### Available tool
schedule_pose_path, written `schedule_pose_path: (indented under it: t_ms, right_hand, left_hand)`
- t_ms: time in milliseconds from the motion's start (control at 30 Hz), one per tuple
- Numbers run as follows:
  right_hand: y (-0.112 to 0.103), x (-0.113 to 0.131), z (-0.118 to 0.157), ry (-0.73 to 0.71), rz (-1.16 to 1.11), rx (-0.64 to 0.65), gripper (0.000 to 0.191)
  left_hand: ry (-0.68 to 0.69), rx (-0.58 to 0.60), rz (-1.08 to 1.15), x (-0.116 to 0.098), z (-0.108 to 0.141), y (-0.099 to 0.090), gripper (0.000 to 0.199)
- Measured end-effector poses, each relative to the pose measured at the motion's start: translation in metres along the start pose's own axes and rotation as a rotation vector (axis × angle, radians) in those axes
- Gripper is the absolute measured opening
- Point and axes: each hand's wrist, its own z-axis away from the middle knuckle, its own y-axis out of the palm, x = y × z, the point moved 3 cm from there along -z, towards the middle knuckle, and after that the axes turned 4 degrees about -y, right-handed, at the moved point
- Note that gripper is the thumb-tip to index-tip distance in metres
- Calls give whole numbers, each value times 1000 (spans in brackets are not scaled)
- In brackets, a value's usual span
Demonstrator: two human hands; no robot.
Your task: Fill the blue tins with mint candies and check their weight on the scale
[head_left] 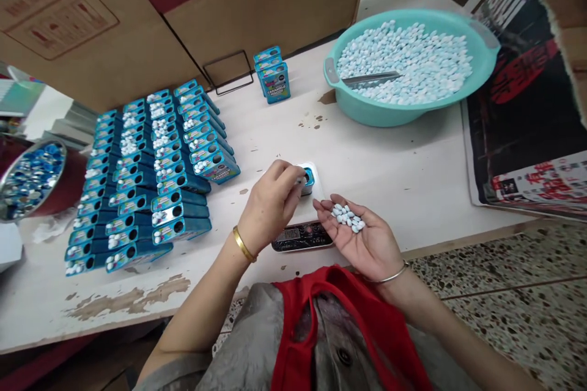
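My left hand (274, 194), with a gold bangle at the wrist, is closed in a pinch over the top of a small blue tin (308, 179). Something white, apparently a candy (300, 181), shows at its fingertips. The tin stands on the white plate of a digital scale (316, 208), whose display is partly lit. Cupped palm up just right of the scale, my right hand (367, 244) carries a small pile of pale blue and white candies (347, 217). My left fingers hide part of the tin.
Rows of blue tins (177, 229) stand at left, several with white candies on top. More tins (276, 82) are near a wire frame (229, 73). A turquoise basin (380, 113) of candies holds a metal scoop (371, 78). Cardboard boxes (275, 6) line the back.
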Motion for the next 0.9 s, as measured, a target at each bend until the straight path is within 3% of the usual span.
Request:
schedule_pose_path:
  t_ms: [100,267,333,400,500,567,700,900]
  right_hand:
    - [-6,4,0,-3,6,-23,20]
    - [-18,13,2,7,56,-40,26]
    - [-22,12,4,54,94,-28,27]
    - [-25,7,7,120,97,-12,27]
    - [-32,-2,13,191,35,-13,22]
    - [-37,-4,17,211,28,-22,21]
    - [-49,-2,26,212,88,-52,25]
    - [-60,0,33,192,98,-118,25]
  left_hand:
    - [20,-2,-11,4,-1,-6,18]
    - [-63,-253,20,7,8,-37,9]
    - [-80,-253,63,3,16,-38,8]
    - [-32,-109,126,-9,24,-22,11]
    - [65,228,87,-32,39,26,20]
    - [94,375,-22,-43,48,59,21]
    - [148,420,-122,-54,58,97,20]
    - [18,473,-42,-54,62,99,21]
